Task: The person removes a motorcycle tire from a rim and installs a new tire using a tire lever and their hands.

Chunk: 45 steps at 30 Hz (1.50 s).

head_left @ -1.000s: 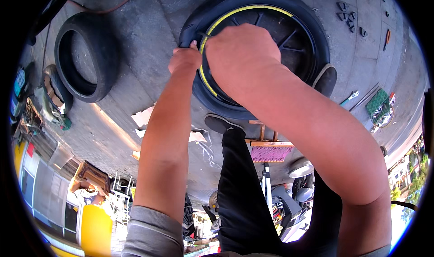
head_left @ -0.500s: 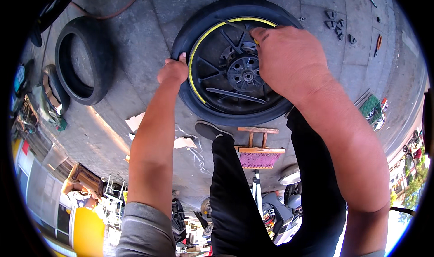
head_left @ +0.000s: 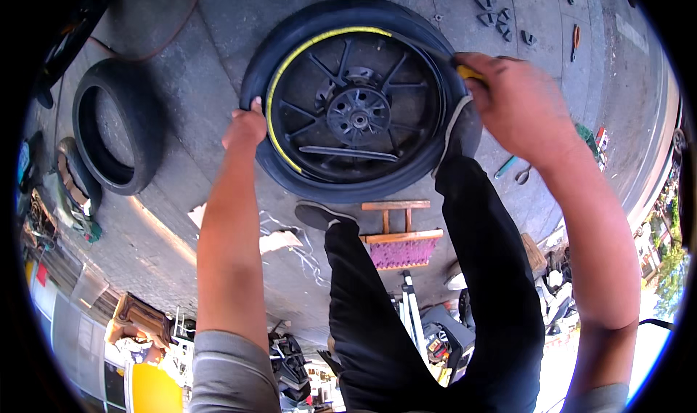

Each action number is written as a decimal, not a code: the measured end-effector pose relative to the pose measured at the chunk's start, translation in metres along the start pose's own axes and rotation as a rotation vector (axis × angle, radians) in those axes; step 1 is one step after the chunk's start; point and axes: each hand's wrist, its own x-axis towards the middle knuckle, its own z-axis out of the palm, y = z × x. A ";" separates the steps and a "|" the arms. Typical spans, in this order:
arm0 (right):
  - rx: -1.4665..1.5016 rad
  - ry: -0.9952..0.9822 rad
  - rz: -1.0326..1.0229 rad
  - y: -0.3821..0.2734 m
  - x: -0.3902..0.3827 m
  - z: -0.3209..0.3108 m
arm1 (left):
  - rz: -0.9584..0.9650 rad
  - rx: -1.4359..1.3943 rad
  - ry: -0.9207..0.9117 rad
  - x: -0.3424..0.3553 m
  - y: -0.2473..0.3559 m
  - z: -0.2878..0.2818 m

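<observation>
my left hand point(head_left: 245, 128) grips the tyre point(head_left: 356, 188) edge, arm outstretched, while my right hand point(head_left: 517, 102) clamps a yellow-handled tool point(head_left: 467, 72) at the rim point(head_left: 279, 97).

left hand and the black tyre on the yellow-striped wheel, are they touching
Touching. The head view shows the left hand gripping the outer left edge of the black rubber tyre mounted on the black spoked wheel, fingers curled over its sidewall with no gap.

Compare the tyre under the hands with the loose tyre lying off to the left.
The tyre under the hands is fitted around a black spoked wheel with a yellow rim stripe; the loose tyre has an empty middle. The left hand grips the first; nothing touches the second. Both are black and lie flat on the pavement.
</observation>
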 end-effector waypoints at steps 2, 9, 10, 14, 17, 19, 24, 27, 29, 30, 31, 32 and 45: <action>-0.113 -0.029 0.103 0.028 -0.014 -0.001 | -0.002 -0.002 -0.019 -0.005 0.017 -0.016; -0.139 -0.041 0.098 0.031 -0.005 0.018 | 0.023 0.018 -0.012 0.001 0.010 -0.005; -0.152 -0.090 0.116 0.022 -0.004 0.020 | 0.015 0.009 -0.002 0.003 0.011 -0.006; -0.139 -0.079 0.143 0.028 0.017 0.031 | 0.033 0.103 0.045 -0.006 0.011 0.000; -0.162 -0.180 0.106 0.029 0.030 0.022 | -0.004 0.011 -0.032 0.000 0.021 -0.009; -0.193 -0.218 0.073 0.029 0.022 0.016 | 0.022 -0.110 -0.045 -0.003 0.028 -0.024; -0.036 -0.110 0.059 0.027 0.003 -0.013 | 0.421 -0.276 0.083 -0.040 0.097 -0.093; 0.039 -0.024 0.002 0.011 0.023 -0.014 | 0.420 -0.177 0.104 -0.045 0.147 -0.114; -0.002 -0.081 0.018 0.001 0.040 -0.012 | 0.365 -0.129 0.142 -0.036 0.164 -0.109; 0.007 -0.044 0.009 0.004 0.043 -0.010 | 0.375 -0.124 0.168 -0.030 0.167 -0.111; 0.025 -0.021 0.014 0.006 0.043 -0.002 | 0.393 -0.103 0.182 -0.028 0.168 -0.111; 0.043 0.002 0.019 0.007 0.043 0.004 | 0.411 -0.082 0.196 -0.027 0.170 -0.111; 0.048 -0.162 0.112 -0.017 0.065 0.005 | 0.431 -0.002 0.236 -0.035 0.176 -0.117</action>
